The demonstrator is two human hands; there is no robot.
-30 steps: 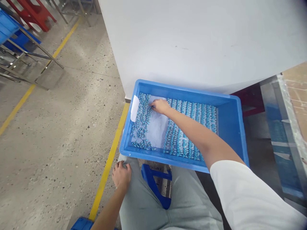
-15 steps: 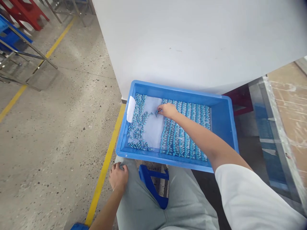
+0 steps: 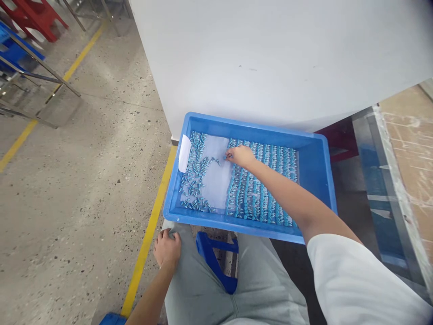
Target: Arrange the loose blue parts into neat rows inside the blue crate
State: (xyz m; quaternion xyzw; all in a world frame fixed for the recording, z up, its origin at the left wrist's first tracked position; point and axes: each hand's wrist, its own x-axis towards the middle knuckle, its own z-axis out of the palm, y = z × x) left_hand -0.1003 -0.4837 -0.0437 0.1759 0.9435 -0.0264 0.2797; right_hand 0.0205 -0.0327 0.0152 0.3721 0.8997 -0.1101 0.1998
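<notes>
I hold the right hand palm-down inside the blue bin, pinching one small part; outside the bin's near rim, the left hand drapes over the knee, fingers loosely spread.

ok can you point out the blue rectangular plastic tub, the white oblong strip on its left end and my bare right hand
Blue rectangular plastic tub (image 3: pixel 237 228), head view, on its front rim
White oblong strip (image 3: pixel 184 153), head view, near its middle
Bare right hand (image 3: pixel 242 156), head view, on its back
</notes>
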